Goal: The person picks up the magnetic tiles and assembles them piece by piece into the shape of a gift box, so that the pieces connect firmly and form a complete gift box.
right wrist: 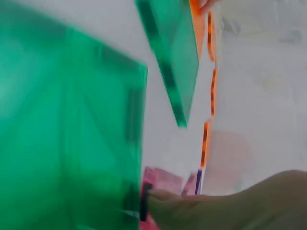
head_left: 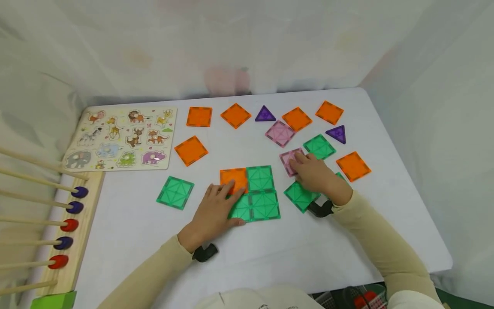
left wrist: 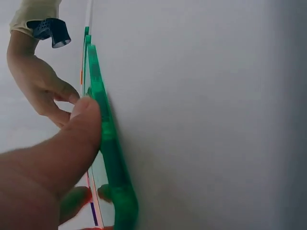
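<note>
White table (head_left: 270,253); pink tile (head_left: 287,156) under right grip (head_left: 317,175)

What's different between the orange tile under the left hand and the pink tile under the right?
The orange tile is bright orange; the pink tile is paler.
The orange tile sits edge to edge with green tiles in a block, while the pink tile is apart from that block.
Both are square and partly covered: orange by the left hand, pink by the right hand.
</note>
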### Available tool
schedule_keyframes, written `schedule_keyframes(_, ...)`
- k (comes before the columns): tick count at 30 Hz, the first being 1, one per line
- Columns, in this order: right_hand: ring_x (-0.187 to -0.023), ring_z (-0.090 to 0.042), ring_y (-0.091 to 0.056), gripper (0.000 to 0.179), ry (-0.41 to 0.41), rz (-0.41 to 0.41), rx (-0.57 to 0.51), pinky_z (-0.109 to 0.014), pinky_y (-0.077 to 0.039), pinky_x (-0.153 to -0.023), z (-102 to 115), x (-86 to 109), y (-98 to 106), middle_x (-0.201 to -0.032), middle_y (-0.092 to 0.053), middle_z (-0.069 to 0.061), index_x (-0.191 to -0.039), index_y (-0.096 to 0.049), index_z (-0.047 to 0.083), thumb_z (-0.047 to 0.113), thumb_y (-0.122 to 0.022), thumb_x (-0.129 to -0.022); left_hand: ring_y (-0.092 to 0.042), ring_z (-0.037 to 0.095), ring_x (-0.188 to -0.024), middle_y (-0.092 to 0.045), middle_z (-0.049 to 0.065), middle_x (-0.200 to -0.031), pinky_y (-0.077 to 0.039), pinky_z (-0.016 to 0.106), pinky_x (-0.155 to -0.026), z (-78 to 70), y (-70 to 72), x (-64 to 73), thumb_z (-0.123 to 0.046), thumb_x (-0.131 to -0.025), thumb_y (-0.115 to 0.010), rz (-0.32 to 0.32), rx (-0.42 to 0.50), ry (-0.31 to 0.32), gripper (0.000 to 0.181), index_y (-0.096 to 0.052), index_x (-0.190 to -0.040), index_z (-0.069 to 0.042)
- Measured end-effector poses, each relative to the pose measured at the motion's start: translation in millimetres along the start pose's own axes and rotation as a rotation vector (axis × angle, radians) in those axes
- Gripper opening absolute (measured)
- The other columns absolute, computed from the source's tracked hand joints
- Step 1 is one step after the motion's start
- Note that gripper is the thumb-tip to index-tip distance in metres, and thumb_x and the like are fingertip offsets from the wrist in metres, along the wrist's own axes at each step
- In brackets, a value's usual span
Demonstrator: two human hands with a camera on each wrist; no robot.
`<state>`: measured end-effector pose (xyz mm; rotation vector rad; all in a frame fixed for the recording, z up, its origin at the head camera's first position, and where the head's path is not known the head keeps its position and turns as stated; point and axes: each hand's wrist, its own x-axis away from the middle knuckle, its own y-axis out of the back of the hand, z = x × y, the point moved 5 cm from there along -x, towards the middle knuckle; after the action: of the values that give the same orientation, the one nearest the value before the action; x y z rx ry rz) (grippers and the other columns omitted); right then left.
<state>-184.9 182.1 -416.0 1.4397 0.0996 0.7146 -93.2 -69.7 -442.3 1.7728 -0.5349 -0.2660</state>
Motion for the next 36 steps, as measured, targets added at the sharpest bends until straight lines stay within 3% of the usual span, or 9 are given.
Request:
schedule_keyframes(4,-0.115,-0.041,-0.039,0.047,0.015,-0.067,0.002,-0.056,-0.043,-0.087,10.5,-5.8,-3.6,-0.146,-0.038,-0.020,-0.145,-0.044,0.009,0.018,-0.050,-0.099,-0.039,0.036,-0.121,-0.032,0.017,-0.152,-0.023,0.057,-0.114,7.8,2.1,-6.8,-0.061,-0.078,-0.068,0.016,-0.013,0.052,0.085,-0.039,-0.148,-0.023)
schedule_keyframes(10,-0.110,-0.037,-0.040,0.046,0.040,-0.066,-0.035,-0.045,-0.040,-0.079,21.7,-13.0,-8.8,-0.140,-0.042,-0.018,-0.145,-0.045,0.014,0.020,-0.050,-0.099,-0.036,0.037,-0.120,-0.029,0.018,-0.153,-0.028,0.051,-0.110,15.3,0.2,-20.6,-0.058,-0.079,-0.068,0.040,0.032,0.062,0.083,-0.039,-0.148,-0.021)
schedule_keyframes(16,-0.116,-0.040,-0.039,0.047,0.049,-0.071,-0.039,-0.048,-0.040,-0.082,25.0,-16.0,-9.4,-0.146,-0.036,-0.019,-0.146,-0.043,0.014,0.020,-0.050,-0.100,-0.035,0.037,-0.119,-0.026,0.019,-0.153,-0.034,0.046,-0.104,17.7,-0.1,-28.1,-0.054,-0.080,-0.071,0.060,0.061,0.050,0.084,-0.038,-0.148,-0.018)
schedule_keyframes(20,-0.122,-0.042,-0.036,0.051,0.018,-0.050,-0.037,-0.052,-0.040,-0.087,21.6,-13.7,-12.7,-0.150,-0.032,-0.018,-0.149,-0.038,0.016,0.024,-0.050,-0.099,-0.033,0.037,-0.124,-0.023,0.018,-0.155,-0.038,0.045,-0.104,19.3,0.0,-26.2,-0.052,-0.083,-0.068,0.065,0.119,0.037,0.084,-0.035,-0.150,-0.014)
schedule_keyframes(22,-0.126,-0.042,-0.035,0.054,0.011,-0.045,-0.043,-0.055,-0.039,-0.092,20.4,-7.4,-13.8,-0.151,-0.032,-0.018,-0.149,-0.037,0.017,0.028,-0.052,-0.099,-0.031,0.037,-0.129,-0.023,0.018,-0.155,-0.038,0.047,-0.106,21.8,2.1,-20.4,-0.050,-0.085,-0.067,0.043,0.148,0.043,0.082,-0.035,-0.150,-0.010)
schedule_keyframes(25,-0.124,-0.040,-0.040,0.054,0.001,-0.082,-0.033,-0.056,-0.041,-0.094,19.6,10.5,-10.6,-0.144,-0.042,-0.018,-0.144,-0.045,0.015,0.034,-0.059,-0.095,-0.027,0.036,-0.136,-0.026,0.018,-0.154,-0.036,0.051,-0.109,29.5,11.2,-5.0,-0.043,-0.087,-0.068,-0.020,0.181,0.077,0.078,-0.037,-0.147,-0.004)
schedule_keyframes(28,-0.103,-0.035,-0.054,0.051,-0.055,-0.145,-0.003,-0.048,-0.050,-0.082,15.8,34.3,-8.7,-0.118,-0.060,-0.018,-0.127,-0.060,0.006,0.038,-0.068,-0.089,-0.025,0.038,-0.138,-0.027,0.020,-0.153,-0.035,0.055,-0.109,41.9,22.7,14.5,-0.037,-0.087,-0.071,-0.086,0.170,0.125,0.075,-0.040,-0.145,-0.001)
schedule_keyframes(32,-0.071,-0.025,-0.058,0.051,-0.190,-0.106,-0.037,-0.033,-0.049,-0.056,5.2,57.5,-21.6,-0.082,-0.063,-0.012,-0.106,-0.065,-0.001,0.042,-0.074,-0.081,-0.023,0.045,-0.137,-0.024,0.026,-0.152,-0.036,0.063,-0.103,67.4,35.3,43.5,-0.031,-0.086,-0.072,-0.159,0.154,0.270,0.074,-0.040,-0.143,0.005)
schedule_keyframes(36,-0.055,-0.019,-0.051,0.044,-0.259,-0.061,-0.117,-0.027,-0.038,-0.045,-1.6,61.5,-35.8,-0.062,-0.051,-0.005,-0.088,-0.059,0.003,0.044,-0.074,-0.080,-0.025,0.054,-0.127,-0.025,0.036,-0.145,-0.036,0.070,-0.095,92.3,38.2,71.6,-0.026,-0.084,-0.073,-0.175,0.136,0.437,0.075,-0.039,-0.138,0.014)
